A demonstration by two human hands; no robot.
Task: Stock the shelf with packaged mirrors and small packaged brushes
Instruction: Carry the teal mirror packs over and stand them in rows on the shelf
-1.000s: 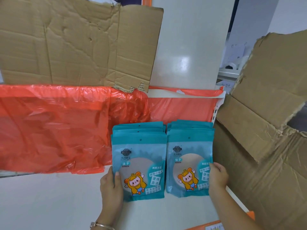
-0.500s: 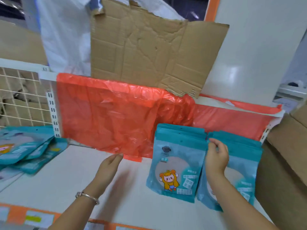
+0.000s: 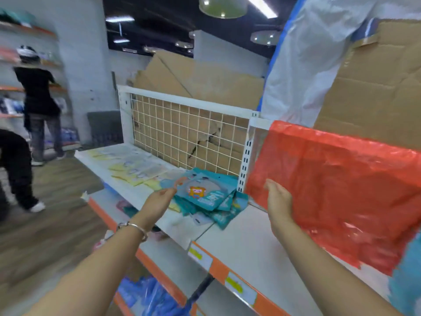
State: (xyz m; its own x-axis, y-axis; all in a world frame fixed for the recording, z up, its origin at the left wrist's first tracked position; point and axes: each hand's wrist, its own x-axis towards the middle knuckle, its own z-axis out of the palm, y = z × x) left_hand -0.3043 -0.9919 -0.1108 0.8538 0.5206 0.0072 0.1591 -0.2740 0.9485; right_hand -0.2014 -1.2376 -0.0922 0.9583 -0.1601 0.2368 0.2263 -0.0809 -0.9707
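A loose pile of teal packaged mirrors (image 3: 206,197) with a cartoon figure lies on the white shelf (image 3: 246,236), in front of the wire grid panel. My left hand (image 3: 159,199), with a bracelet on its wrist, stretches toward the pile. Its fingertips are at the left edge of the top packet, and nothing is visibly gripped. My right hand (image 3: 279,201) hovers open to the right of the pile, in front of the red plastic sheet, and holds nothing. At the far right edge, a strip of teal (image 3: 407,281) shows below the red plastic.
A red plastic sheet (image 3: 341,185) hangs over the shelf back at right, with cardboard (image 3: 376,92) above it. The wire grid panel (image 3: 186,135) backs the left section. Pale flat packets (image 3: 134,165) lie farther left. Two people (image 3: 38,106) stand in the aisle. Blue packs (image 3: 148,297) sit on a lower shelf.
My view has swung left, away from the two standing stacks. My right hand has let go of the stack. Both hands now reach toward the loose pile by the grid.
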